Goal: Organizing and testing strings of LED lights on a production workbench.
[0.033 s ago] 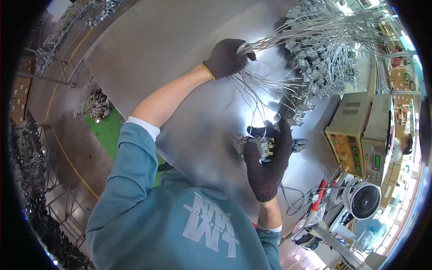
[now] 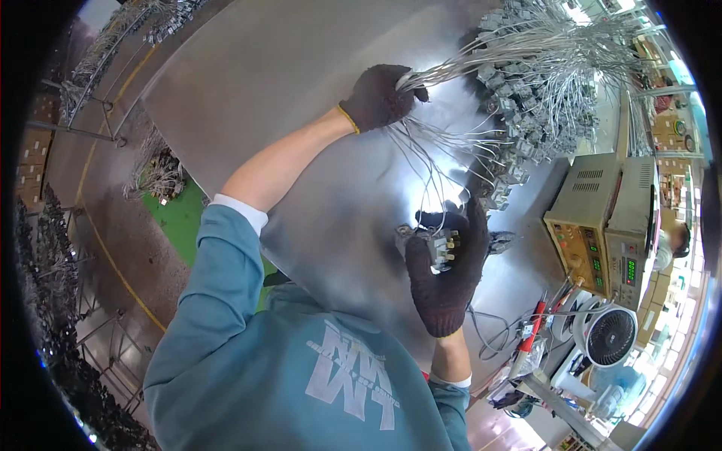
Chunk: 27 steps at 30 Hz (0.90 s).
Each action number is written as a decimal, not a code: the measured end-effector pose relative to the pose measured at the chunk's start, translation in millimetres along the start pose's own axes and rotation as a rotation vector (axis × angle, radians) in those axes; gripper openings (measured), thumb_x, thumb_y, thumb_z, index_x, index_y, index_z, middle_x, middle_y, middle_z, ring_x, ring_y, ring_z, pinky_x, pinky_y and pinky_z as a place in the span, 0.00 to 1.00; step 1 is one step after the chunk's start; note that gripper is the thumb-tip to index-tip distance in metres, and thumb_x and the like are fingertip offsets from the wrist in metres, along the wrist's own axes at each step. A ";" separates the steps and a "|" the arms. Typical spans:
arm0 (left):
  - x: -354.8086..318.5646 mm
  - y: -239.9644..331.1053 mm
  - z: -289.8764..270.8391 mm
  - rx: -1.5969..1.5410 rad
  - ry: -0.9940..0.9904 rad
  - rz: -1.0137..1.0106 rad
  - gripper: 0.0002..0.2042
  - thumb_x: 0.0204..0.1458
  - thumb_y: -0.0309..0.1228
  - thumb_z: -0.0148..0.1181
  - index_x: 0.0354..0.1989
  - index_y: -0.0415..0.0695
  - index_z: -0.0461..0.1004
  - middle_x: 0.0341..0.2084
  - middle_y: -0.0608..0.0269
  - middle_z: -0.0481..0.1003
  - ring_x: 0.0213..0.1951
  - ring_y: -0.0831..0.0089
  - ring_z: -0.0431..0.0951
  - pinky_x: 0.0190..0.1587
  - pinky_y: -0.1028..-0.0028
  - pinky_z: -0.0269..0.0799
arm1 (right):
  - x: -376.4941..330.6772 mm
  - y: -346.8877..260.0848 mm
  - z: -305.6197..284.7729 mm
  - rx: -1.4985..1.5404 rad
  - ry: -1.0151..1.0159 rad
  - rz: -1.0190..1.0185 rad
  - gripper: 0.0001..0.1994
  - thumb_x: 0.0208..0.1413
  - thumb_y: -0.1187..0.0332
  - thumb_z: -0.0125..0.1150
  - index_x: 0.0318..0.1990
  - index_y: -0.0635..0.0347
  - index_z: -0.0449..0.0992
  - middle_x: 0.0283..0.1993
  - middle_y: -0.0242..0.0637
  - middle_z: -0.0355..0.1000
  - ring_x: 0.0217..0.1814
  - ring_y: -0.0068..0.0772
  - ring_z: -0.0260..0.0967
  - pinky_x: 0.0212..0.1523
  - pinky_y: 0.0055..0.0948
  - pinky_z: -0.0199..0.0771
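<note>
My left hand (image 2: 383,96), in a dark knitted glove, is closed around a bundle of thin grey wires (image 2: 451,69) above the metal table (image 2: 308,173). Its wires run right to a heap of small grey plug-like connectors (image 2: 530,113). Lower and to the right, my gloved right hand (image 2: 447,282) cups a grey plug-like part with brass-coloured prongs (image 2: 444,248). The thumb lies along the part's left side, while the fingers curve around its right. Several loose wires (image 2: 429,161) hang between the two hands. Part of what the right hand holds is hidden by the glove.
Two boxed instruments (image 2: 583,233) with lit displays stand on the right. Near them are a red-handled tool (image 2: 534,325), a cable (image 2: 489,342) and a small fan (image 2: 609,336). More wire bundles (image 2: 159,177) lie left, beyond the table edge. Another person (image 2: 669,244) is far right.
My right thumb has shifted slightly on the plug-like part. The left hand and its wire bundle look the same.
</note>
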<state>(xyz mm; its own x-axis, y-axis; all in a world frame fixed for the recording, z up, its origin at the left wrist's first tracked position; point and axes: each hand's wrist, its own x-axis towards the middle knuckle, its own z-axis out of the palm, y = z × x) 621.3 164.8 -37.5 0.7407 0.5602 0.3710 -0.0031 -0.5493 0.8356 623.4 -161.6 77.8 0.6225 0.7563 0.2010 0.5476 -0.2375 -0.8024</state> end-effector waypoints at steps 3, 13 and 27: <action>-0.2 0.9 0.7 0.032 -0.004 0.001 0.11 0.54 0.23 0.59 0.39 0.48 0.88 0.32 0.59 0.86 0.35 0.68 0.85 0.43 0.65 0.81 | 5.5 -5.8 2.3 0.071 0.023 0.030 0.43 0.57 0.74 0.79 0.79 0.64 0.63 0.58 0.46 0.79 0.55 0.36 0.82 0.59 0.40 0.81; 1.8 -1.8 3.9 0.008 0.025 0.049 0.09 0.56 0.24 0.60 0.39 0.46 0.87 0.32 0.58 0.86 0.34 0.68 0.85 0.43 0.63 0.82 | 18.7 0.3 16.3 -0.120 -0.043 -0.125 0.36 0.56 0.70 0.79 0.72 0.67 0.74 0.43 0.41 0.81 0.39 0.29 0.78 0.45 0.33 0.80; 3.0 -3.4 6.0 0.032 0.006 -0.084 0.10 0.57 0.32 0.61 0.39 0.52 0.89 0.31 0.63 0.87 0.36 0.66 0.86 0.44 0.63 0.81 | 30.2 -17.6 -2.6 -0.197 -0.265 -0.069 0.46 0.56 0.63 0.83 0.80 0.59 0.66 0.58 0.45 0.81 0.55 0.39 0.83 0.58 0.39 0.83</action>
<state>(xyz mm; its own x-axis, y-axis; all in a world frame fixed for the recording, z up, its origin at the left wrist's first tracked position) 627.5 164.6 -41.7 0.7337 0.6084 0.3026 0.0802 -0.5198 0.8505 634.0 -136.2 99.5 0.4273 0.9008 0.0777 0.6974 -0.2737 -0.6624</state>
